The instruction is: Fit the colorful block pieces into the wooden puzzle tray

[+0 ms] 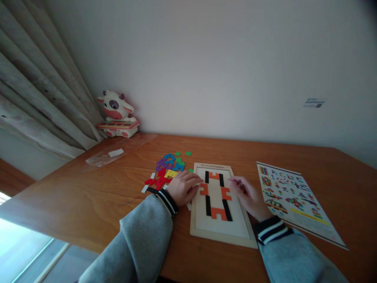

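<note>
Two orange blocks (205, 189), likely light, stiff, best pinched edgewise, sit on the board (215, 196) at nine and three o'clock, left hand (183, 188) and right hand (249, 196) half-curled, any grip unclear.

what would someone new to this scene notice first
Probably the orange and black pieces laid out on the pale wooden board, with the left hand and right hand on either side of them. Next, the heap of bright loose pieces left of the board, and the toy cow at the table's far left corner by the curtain.
</note>
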### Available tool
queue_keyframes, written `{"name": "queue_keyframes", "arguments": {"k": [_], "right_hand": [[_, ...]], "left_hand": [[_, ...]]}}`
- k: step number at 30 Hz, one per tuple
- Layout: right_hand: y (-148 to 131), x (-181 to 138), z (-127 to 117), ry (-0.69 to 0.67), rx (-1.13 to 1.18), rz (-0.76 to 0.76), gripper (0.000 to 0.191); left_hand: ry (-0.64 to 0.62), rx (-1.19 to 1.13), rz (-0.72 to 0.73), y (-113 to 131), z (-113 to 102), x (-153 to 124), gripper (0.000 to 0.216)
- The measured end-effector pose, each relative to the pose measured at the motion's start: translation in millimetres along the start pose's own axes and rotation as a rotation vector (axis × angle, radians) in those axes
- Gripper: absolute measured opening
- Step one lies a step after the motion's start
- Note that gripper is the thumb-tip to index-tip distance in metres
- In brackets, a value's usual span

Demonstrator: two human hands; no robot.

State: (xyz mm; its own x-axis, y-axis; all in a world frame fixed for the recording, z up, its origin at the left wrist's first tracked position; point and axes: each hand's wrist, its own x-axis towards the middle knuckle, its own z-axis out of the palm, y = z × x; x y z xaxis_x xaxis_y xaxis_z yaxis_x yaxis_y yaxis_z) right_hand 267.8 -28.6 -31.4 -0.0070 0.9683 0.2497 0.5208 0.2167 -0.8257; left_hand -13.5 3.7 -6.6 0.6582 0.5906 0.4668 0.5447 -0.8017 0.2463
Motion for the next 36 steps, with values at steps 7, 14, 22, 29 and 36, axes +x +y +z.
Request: {"name": "queue_keyframes", "arguments": {"k": [7,14,22,29,36], "right_hand": [[5,-13,-1,0.154,0.001,0.033,0.044],[-3,-34,-1,0.192,-0.064,0.06,0.048],[-9,-41,-2,0.185,-0.114,0.083,0.046],[-9,-41,-2,0.167,-0.116,0.102,0.044],[-5,-38,1,0.177,-0.125,0.129,0.049]], "left_hand": [[0.095,0.143,-0.29,-43,-5,-23,0.036],[0.071,0.154,-0.364,-51,3,-29,0.027],[0.073,0.142,-0.375,-54,3,-29,0.036],[0.071,0.163,-0.364,-52,2,-29,0.033],[0.06,0.163,-0.35,-54,6,-28,0.029]]}}
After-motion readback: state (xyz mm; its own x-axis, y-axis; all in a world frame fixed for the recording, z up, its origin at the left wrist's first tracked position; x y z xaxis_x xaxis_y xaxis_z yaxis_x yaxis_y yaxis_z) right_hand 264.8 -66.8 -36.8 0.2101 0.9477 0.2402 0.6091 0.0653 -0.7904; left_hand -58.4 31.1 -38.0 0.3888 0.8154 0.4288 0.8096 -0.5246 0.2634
